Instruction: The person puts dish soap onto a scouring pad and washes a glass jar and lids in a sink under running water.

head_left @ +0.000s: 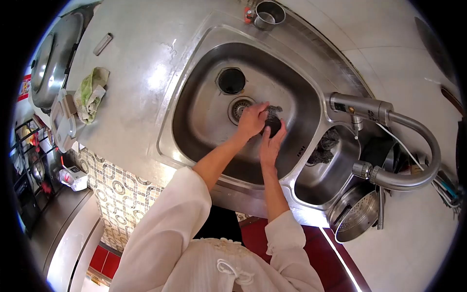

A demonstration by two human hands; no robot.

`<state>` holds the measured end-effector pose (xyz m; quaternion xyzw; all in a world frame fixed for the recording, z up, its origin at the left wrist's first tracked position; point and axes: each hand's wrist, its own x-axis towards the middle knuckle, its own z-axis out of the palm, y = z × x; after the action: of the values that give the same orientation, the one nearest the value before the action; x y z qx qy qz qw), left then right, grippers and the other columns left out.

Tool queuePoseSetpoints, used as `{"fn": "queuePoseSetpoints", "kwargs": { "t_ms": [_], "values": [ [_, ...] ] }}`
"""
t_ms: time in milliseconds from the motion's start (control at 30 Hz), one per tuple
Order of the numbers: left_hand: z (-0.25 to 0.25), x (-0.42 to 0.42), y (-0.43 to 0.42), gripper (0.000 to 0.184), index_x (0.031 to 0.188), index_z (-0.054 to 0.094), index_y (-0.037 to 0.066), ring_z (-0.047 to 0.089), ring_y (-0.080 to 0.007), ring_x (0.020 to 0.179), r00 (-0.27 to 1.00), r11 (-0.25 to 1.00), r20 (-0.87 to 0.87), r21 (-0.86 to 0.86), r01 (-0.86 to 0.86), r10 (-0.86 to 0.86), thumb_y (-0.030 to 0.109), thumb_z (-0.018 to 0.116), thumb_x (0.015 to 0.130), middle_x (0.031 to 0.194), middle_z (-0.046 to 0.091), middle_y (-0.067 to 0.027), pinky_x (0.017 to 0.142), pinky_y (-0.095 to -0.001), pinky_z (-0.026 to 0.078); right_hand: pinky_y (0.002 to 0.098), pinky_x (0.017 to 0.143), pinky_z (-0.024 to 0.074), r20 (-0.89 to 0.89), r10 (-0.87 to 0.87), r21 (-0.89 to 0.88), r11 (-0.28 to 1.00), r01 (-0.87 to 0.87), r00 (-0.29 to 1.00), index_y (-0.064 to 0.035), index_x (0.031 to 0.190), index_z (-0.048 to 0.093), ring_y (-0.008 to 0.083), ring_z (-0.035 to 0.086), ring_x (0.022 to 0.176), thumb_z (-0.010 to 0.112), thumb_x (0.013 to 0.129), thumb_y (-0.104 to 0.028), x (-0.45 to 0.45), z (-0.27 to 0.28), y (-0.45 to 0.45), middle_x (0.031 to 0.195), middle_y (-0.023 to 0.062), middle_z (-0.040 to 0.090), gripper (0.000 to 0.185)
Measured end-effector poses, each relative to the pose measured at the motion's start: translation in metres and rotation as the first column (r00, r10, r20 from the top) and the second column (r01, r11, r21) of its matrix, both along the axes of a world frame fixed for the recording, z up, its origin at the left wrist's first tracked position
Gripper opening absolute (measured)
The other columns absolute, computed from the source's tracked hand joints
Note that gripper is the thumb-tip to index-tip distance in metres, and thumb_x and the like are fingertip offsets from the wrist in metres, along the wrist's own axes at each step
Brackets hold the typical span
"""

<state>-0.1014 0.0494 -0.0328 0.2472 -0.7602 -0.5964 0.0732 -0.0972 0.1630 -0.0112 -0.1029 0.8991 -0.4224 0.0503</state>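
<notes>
Together, hands [252,121] [273,143] on scrubber [275,110], dark object [274,125], faucet label [346,108] unreadable.

Dark object [274,125] — part-hidden (identity unclear)

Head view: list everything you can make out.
Main sink basin: 1, silver, centre
Side basin: 1, silver, right
Faucet: 1, silver, right
Drain strainer: 1, silver, main sink basin
Round black item: 1, black, near drain strainer
Mesh scrubber: 1, grey, left hand
Dark round piece: 1, black, right hand
Crumpled item: 1, dark grey, side basin
Metal cup: 1, silver, top
Cloth: 1, green-white, left counter
Colander: 1, silver, lower right
Lidded pan: 1, silver, far left
Sleeves: 2, white, bottom
Left hand: 1, bare, centre
Right hand: 1, bare, centre
</notes>
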Motion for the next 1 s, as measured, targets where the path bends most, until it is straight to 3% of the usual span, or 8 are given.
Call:
{"fn": "queuePoseSetpoints", "kwargs": {
  "t_ms": [133,367,500,667,767,833,933,1000],
  "values": [
    [0.009,-0.004,0.011,0.034,0.118,0.059,0.01,0.055,-0.0341,0.107,0.984,0.979,0.025,-0.097,0.177,-0.176,0.011,0.055,0.084,0.121,0.056,-0.018,0.097,-0.0389,0.036,0.0471,0.093,0.0373,0.085,0.224,0.203,0.95,-0.237,0.971,-0.0004,0.131,0.028,0.0437,0.042,0.112,0.067,0.079,-0.02,-0.012,0.008,0.02,0.126,0.0239,0.033,0.067],
    [0.034,0.035,0.018,0.033,0.114,0.059,0.003,0.056,-0.0354,0.099,0.991,0.972,-0.038,-0.206,0.116,-0.126,0.01,0.056,0.082,0.109,0.061,-0.0178,0.091,-0.041,0.039,0.0445,0.094,0.0398,0.196,0.169,0.259,0.941,-0.218,0.966,-0.0025,0.13,0.027,0.0419,0.044,0.113,0.076,0.064,-0.008,-0.014,0.003,0.02,0.124,0.0216,0.037,0.082],
    [0.046,0.063,0.032,0.032,0.111,0.059,-0.001,0.057,-0.036,0.095,0.996,0.973,0.085,-0.231,-0.016,0.036,0.009,0.057,0.081,0.105,0.062,-0.0189,0.085,-0.0417,0.042,0.0427,0.093,0.0414,0.132,0.19,0.17,0.963,-0.211,0.973,-0.0027,0.129,0.03,0.0406,0.046,0.111,0.075,0.065,-0.009,-0.012,0.015,0.015,0.121,0.021,0.041,0.079],
    [0.035,0.003,0.029,0.031,0.109,0.059,-0.002,0.057,-0.0358,0.093,0.994,0.961,0.067,-0.261,0.096,-0.081,0.008,0.057,0.079,0.104,0.062,-0.019,0.085,-0.0417,0.041,0.0424,0.091,0.042,0.108,0.167,0.125,0.976,-0.18,0.98,-0.0038,0.128,0.03,0.0411,0.044,0.112,0.074,0.065,-0.006,-0.007,-0.012,0.021,0.121,0.0204,0.04,0.077],
    [0.036,0.002,0.033,0.03,0.106,0.059,-0.003,0.057,-0.0362,0.092,0.992,0.932,-0.006,-0.344,0.114,-0.124,0.007,0.057,0.078,0.101,0.063,-0.0199,0.086,-0.041,0.041,0.0421,0.09,0.042,0.347,0.059,-0.255,0.966,0.033,0.936,-0.0038,0.127,0.031,0.0414,0.046,0.11,0.073,0.067,-0.01,-0.007,-0.056,0.036,0.12,0.0202,0.041,0.074],
    [0.044,0.018,0.027,0.028,0.103,0.06,-0.004,0.058,-0.0365,0.09,0.996,0.918,-0.04,-0.393,0.058,-0.081,0.006,0.058,0.077,0.099,0.063,-0.0204,0.087,-0.0404,0.04,0.0407,0.092,0.0414,0.136,0.057,0.202,0.976,-0.084,0.989,-0.0065,0.126,0.036,0.0393,0.047,0.108,0.075,0.066,-0.019,-0.004,-0.014,0.014,0.114,0.0195,0.045,0.072],
    [0.044,0.057,0.018,0.029,0.104,0.061,-0.003,0.058,-0.0376,0.089,1.0,0.957,-0.012,-0.291,-0.017,0.014,0.007,0.059,0.077,0.098,0.063,-0.0214,0.083,-0.0425,0.042,0.0417,0.093,0.0409,0.168,0.036,0.252,0.964,-0.079,0.985,-0.007,0.126,0.036,0.0385,0.046,0.109,0.076,0.065,-0.018,-0.007,0.018,-0.003,0.116,0.019,0.045,0.074],
    [0.03,0.083,0.014,0.028,0.104,0.061,0.003,0.058,-0.0371,0.081,0.957,0.983,0.289,-0.179,0.043,0.011,0.009,0.06,0.077,0.093,0.063,-0.0186,0.076,-0.0438,0.045,0.0427,0.094,0.0403,0.135,0.044,0.237,0.968,-0.075,0.99,-0.0068,0.126,0.036,0.0385,0.045,0.111,0.078,0.062,-0.017,-0.021,0.022,-0.011,0.118,0.0191,0.044,0.077]
  ]
}}
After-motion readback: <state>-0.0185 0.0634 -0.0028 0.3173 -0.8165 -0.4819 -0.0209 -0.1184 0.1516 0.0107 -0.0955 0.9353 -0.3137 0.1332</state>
